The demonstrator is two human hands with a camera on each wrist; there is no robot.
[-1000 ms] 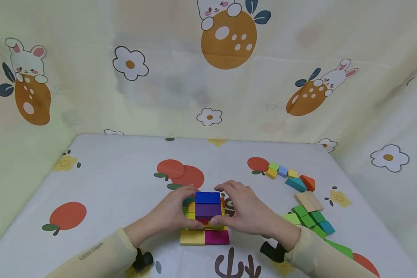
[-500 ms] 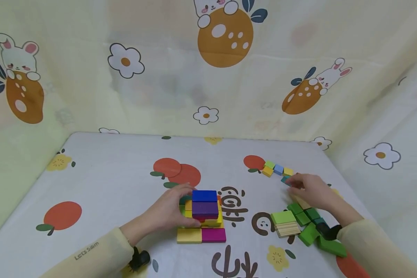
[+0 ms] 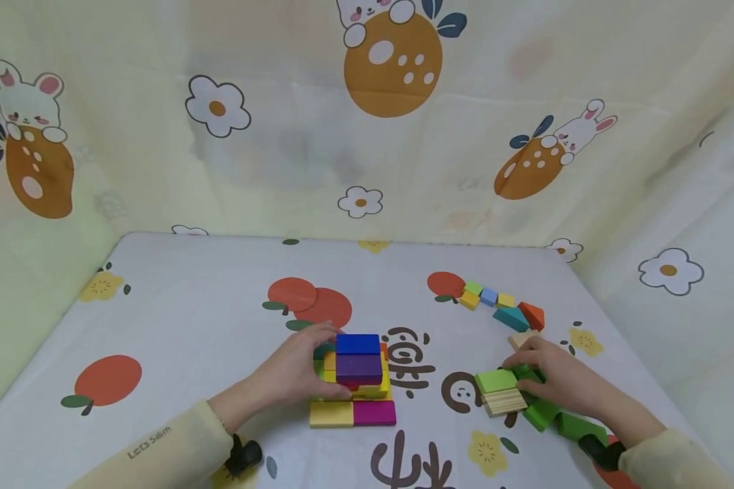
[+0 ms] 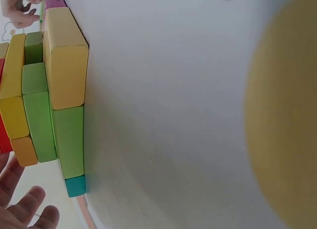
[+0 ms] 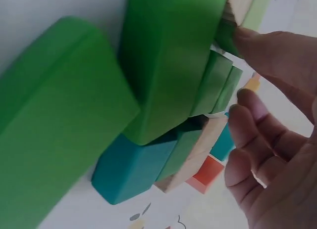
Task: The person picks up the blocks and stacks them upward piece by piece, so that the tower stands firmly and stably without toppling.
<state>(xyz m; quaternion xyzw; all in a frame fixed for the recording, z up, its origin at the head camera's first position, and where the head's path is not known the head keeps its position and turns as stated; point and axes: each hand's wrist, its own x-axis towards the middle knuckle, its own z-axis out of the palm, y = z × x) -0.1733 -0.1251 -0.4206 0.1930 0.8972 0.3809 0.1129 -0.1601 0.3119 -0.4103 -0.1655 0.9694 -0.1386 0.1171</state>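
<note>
My left hand (image 3: 287, 367) holds the left side of a stack of coloured toy blocks, its thumb at the front and its index finger behind. A blue block (image 3: 358, 343) tops the stack, over a purple block (image 3: 359, 369). Low at the front lie a pale yellow block (image 3: 331, 414) and a magenta block (image 3: 374, 413). In the left wrist view, fingers (image 4: 25, 206) hang spread beside an orange block (image 4: 25, 151). Over a group of green blocks, my right hand (image 3: 565, 380) has its fingers loosely bent and apart. Its thumb (image 5: 265, 47) is right at a dark green block (image 5: 226, 37).
A light green block (image 3: 495, 381) lies against a wooden block (image 3: 504, 403) left of the right hand. Farther back sit a teal block (image 3: 511, 318), a red-orange block (image 3: 532, 315) and several small cubes. A patterned cloth (image 3: 208, 326) covers the table.
My right hand has left the stack and moved right, first over the teal and wooden blocks, then nearer, over the green ones. My left hand has stayed at the stack.
</note>
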